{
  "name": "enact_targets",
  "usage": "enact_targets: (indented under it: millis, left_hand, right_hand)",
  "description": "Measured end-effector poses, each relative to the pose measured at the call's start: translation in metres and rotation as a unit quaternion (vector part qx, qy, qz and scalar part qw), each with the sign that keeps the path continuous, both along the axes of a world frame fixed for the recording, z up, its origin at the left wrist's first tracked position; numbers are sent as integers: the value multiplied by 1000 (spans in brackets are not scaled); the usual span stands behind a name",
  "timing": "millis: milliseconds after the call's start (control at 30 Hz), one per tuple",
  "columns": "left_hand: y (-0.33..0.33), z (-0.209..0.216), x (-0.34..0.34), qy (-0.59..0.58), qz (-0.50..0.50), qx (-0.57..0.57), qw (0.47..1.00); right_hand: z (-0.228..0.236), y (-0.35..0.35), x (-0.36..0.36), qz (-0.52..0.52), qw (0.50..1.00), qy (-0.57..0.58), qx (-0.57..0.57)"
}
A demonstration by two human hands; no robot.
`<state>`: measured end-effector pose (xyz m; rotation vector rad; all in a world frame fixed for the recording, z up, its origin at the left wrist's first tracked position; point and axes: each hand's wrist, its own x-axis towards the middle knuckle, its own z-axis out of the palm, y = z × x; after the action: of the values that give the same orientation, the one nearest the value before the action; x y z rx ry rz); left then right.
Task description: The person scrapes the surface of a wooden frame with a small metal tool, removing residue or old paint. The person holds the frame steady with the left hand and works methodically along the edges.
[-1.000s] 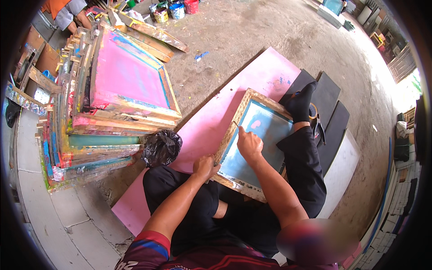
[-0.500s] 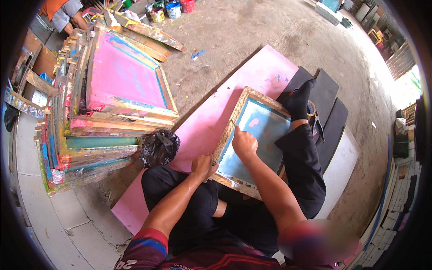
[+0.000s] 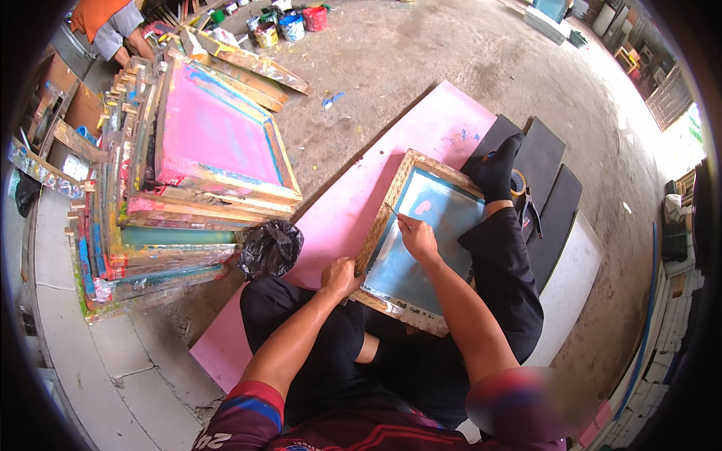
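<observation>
A wooden screen-printing frame with blue-grey mesh lies tilted across my lap and the pink board, its far right corner by my socked foot. My left hand is closed around the frame's near-left corner. Over the mesh, close to the left rail, my right hand pinches a thin dark stick-like tool. The tool's tip is at the inner edge of that rail; whether it touches the wood I cannot tell. Its exact kind is too small to make out.
Paint-stained screen frames stand stacked at left, beside a crumpled black plastic bag. Pliers and a tape roll lie right of my foot, on dark boards. Paint buckets and a person in orange are far left.
My right hand has drawn slightly to the right, away from the left rail, so more of the thin tool shows. My left hand keeps its grip on the frame. The view has shifted a little.
</observation>
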<state>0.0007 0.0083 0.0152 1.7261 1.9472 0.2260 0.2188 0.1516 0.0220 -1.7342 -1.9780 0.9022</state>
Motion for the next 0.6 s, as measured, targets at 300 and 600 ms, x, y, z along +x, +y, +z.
enact_targets:
  millis: [300,600]
  left_hand:
    - [-3,-11,2,-8,12,20,1000]
    - [-1,2,4,3,6,9,1000]
  right_hand:
    - [-31,25,12,-54,984,132,-102]
    - [-10,36,9,-28,985,109,-131]
